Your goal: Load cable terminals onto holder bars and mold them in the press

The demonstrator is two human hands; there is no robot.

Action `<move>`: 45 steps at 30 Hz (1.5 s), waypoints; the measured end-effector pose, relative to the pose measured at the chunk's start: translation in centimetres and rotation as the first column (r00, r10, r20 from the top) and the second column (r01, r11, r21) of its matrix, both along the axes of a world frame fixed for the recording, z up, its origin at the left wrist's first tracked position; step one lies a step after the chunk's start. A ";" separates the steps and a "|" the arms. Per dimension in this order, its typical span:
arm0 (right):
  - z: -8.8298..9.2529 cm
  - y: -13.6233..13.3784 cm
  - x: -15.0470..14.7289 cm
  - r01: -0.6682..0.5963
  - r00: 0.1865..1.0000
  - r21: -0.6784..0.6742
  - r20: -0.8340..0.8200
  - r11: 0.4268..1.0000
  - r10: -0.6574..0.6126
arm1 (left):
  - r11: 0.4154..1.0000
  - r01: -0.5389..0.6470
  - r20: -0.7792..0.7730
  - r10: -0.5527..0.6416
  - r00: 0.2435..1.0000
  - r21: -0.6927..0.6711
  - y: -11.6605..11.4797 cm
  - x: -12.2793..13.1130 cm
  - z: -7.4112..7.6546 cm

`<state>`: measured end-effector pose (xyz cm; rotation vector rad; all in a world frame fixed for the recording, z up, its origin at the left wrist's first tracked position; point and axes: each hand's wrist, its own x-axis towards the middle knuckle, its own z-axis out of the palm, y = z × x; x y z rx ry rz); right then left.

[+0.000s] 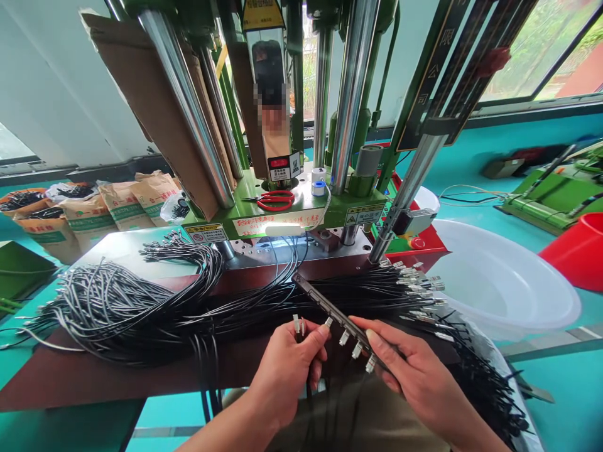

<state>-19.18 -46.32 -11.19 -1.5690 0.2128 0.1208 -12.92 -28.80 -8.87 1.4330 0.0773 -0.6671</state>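
Observation:
My right hand [414, 367] grips the lower end of a long dark metal bar [313, 294], held slanting above the table. Several silvery cable connectors [357, 350] stick out along the bar's near edge. My left hand [294, 361] is closed, its thumb and forefinger pinching another connector [328, 322] at the bar's edge. A further metal connector [296, 324] shows between its fingers, and dark cables hang below. Behind the hands, black cables [264, 298] with metal ends lie across the brown tabletop [160, 383].
A green press with steel columns [355, 81] stands ahead; red-handled pliers [276, 199] lie on its plate. A big cable bundle [117, 307] spreads left. At right are a white tub [513, 276], a red bucket [577, 251] and a heap of black cable pieces [490, 383].

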 end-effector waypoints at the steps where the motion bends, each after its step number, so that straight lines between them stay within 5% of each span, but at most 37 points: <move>1: 0.0 0.0 0.0 0.001 1.000 -0.004 -0.003 1.000 -0.001 | 1.000 0.005 0.005 -0.005 1.000 -0.001 0.0 0.0 0.0; 23: -0.3 -0.1 0.0 -0.048 0.999 -0.036 -0.021 0.998 0.048 | 0.999 0.008 -0.040 -0.009 0.999 -0.039 0.2 0.4 -0.1; 32: 0.0 -0.5 0.5 -0.021 0.998 0.052 -0.051 0.998 0.024 | 0.988 -0.131 -0.132 0.120 0.984 -0.081 2.4 0.7 0.7; 45: 0.2 -0.5 0.3 -0.099 0.993 0.015 -0.062 0.995 0.099 | 0.987 0.024 -0.243 -0.062 0.968 -0.157 1.8 1.1 0.6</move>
